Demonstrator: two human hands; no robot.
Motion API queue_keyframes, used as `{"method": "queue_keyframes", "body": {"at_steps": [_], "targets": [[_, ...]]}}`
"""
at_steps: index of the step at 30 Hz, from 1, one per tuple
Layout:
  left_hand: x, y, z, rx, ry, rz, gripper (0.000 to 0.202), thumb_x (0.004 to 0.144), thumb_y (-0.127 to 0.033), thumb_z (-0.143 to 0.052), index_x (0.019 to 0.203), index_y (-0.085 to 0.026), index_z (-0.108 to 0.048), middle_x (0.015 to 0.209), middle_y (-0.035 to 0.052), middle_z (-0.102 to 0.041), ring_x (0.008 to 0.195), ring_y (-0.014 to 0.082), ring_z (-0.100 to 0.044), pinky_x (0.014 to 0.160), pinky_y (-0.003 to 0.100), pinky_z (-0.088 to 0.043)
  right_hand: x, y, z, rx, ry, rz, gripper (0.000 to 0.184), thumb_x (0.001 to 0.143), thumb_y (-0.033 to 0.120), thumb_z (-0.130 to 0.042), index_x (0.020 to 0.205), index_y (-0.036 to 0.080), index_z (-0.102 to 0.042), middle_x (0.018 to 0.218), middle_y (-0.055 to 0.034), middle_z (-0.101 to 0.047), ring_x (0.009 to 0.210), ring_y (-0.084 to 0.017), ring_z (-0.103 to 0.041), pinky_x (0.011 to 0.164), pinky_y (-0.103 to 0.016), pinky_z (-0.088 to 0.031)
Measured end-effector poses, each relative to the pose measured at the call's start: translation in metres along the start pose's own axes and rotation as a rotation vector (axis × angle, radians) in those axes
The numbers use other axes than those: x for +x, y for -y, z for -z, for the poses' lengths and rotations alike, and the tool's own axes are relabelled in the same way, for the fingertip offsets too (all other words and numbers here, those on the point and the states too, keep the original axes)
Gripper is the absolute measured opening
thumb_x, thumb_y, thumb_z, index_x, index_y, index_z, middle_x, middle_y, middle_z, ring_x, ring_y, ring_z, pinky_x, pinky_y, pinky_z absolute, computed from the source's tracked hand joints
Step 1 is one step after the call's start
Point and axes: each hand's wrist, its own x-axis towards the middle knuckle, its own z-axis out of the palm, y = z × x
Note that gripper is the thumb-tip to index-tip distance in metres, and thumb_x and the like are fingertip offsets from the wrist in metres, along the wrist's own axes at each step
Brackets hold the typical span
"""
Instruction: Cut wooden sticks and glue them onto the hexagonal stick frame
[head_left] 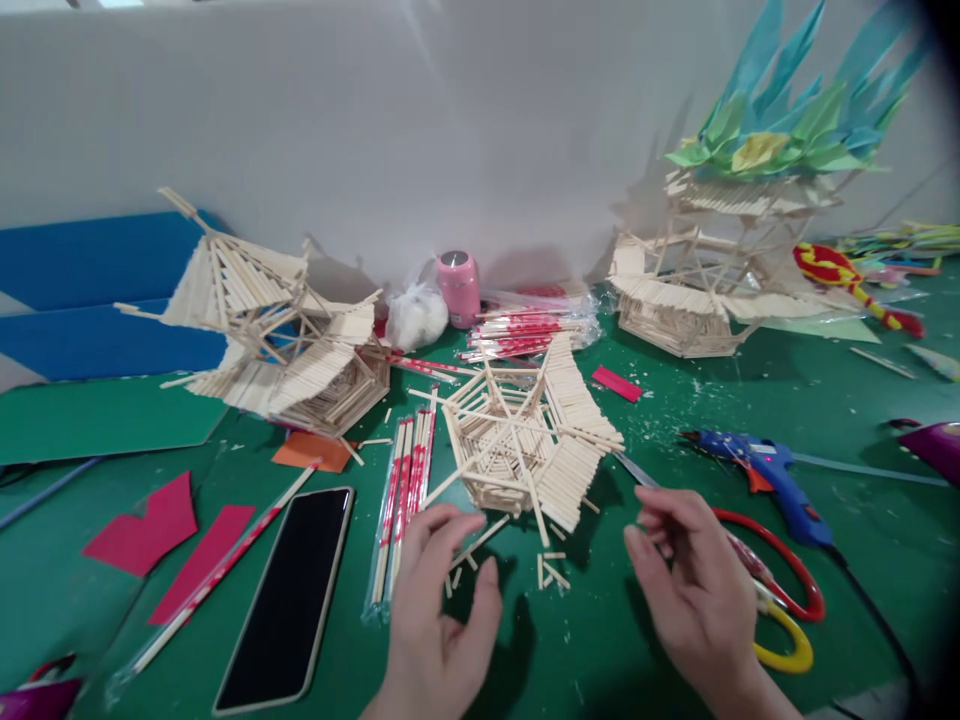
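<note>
A hexagonal framework of wooden sticks (510, 440) stands on the green table in front of me, with flat stick panels along its right side and long sticks crossing over its top. At its near left edge is my left hand (442, 605), its thumb and bent fingers apart and nothing visible between them. My right hand (694, 590) hovers to the right of the framework, fingers curled loosely and thumb apart, also without a visible object. Partly hidden beneath the right hand lies a pair of scissors with red and yellow handles (787, 655). Short cut stick pieces (553, 572) lie between the hands.
A blue glue gun (772, 470) with a cord lies at right. Wrapped chopsticks (405, 490) and a phone (289, 600) are at left. Behind stand two stick models (285, 350), (690, 290), a pink flask (458, 290) and packed chopsticks (525, 325).
</note>
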Motion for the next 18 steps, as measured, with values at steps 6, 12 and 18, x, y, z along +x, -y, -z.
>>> {"method": "queue_keyframes", "body": {"at_steps": [6,12,18], "targets": [[-0.019,0.023,0.011,0.169,0.188,-0.102,0.017,0.077,-0.008,-0.050,0.091,-0.017,-0.052,0.086,0.0060,-0.053,0.080,0.0178,-0.053,0.068,0.030,-0.045,-0.019,-0.013,0.013,-0.204,0.096,-0.026,0.004,0.080,0.025,-0.050,0.079,0.020,-0.051,0.066,0.0022,-0.052,0.053,-0.009,-0.047,0.048,-0.020,-0.040],[-0.035,0.021,-0.002,0.283,0.417,-0.196,0.015,0.078,-0.008,-0.045,0.086,-0.016,-0.056,0.077,0.0067,-0.059,0.071,0.0205,-0.053,0.063,0.036,-0.045,-0.034,-0.020,-0.002,-0.225,0.514,-0.022,0.009,0.084,0.024,-0.043,0.082,0.022,-0.051,0.071,-0.0001,-0.056,0.064,-0.014,-0.054,0.057,-0.025,-0.045],[-0.039,0.015,-0.015,0.346,0.459,-0.162,0.019,0.079,-0.009,-0.042,0.079,-0.016,-0.060,0.070,0.0069,-0.059,0.067,0.0214,-0.052,0.060,0.037,-0.044,-0.024,-0.008,-0.024,-0.278,0.595,0.031,0.013,0.084,0.019,-0.042,0.088,0.020,-0.054,0.085,-0.0047,-0.059,0.079,-0.017,-0.055,0.070,-0.029,-0.044]]}}
